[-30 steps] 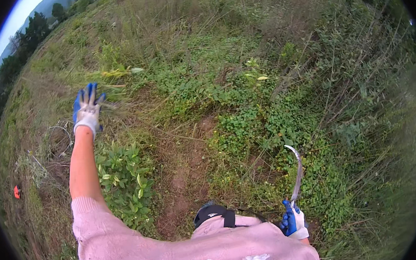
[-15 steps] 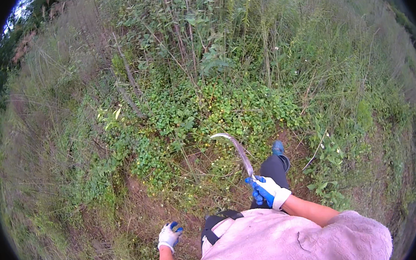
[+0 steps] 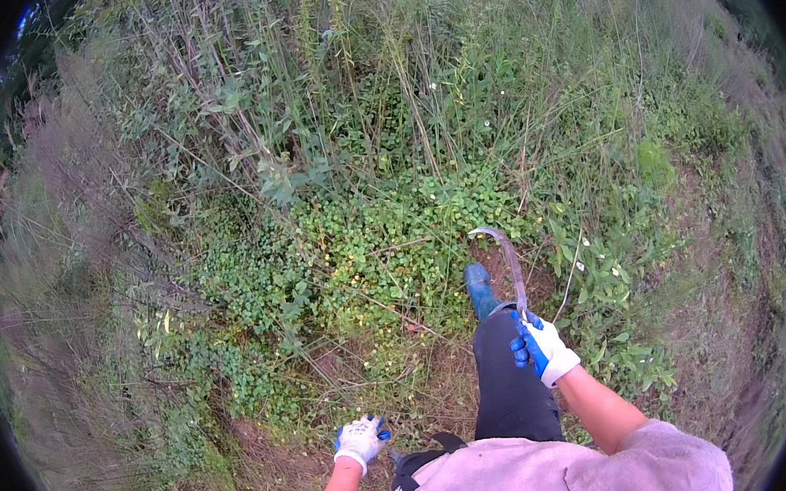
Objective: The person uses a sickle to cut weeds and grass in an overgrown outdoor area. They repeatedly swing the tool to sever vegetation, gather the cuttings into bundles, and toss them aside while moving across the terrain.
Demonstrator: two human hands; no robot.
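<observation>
My right hand (image 3: 544,348), in a white and blue work glove, grips a sickle (image 3: 513,268) by its handle, which the fingers mostly hide. The curved metal blade points away from me, its tip hooking to the left above the weeds beside my right boot (image 3: 480,286). Lower and to the left, my left hand (image 3: 361,439) wears a matching glove. It hangs above bare soil with nothing visible in it, fingers loosely bent and the thumb apart. Low leafy weeds (image 3: 366,257) cover the ground ahead of both hands.
Tall stalks and grasses (image 3: 333,92) stand thick at the far side. A thin bent stick (image 3: 571,277) rises among leafy plants right of the sickle. Reddish soil (image 3: 276,461) shows near my left hand. My dark trouser leg (image 3: 514,375) stretches forward.
My right leg has come further forward. The sickle and right hand have shifted right and slightly away from me. My left hand has moved a little right, its fingers turning downward.
</observation>
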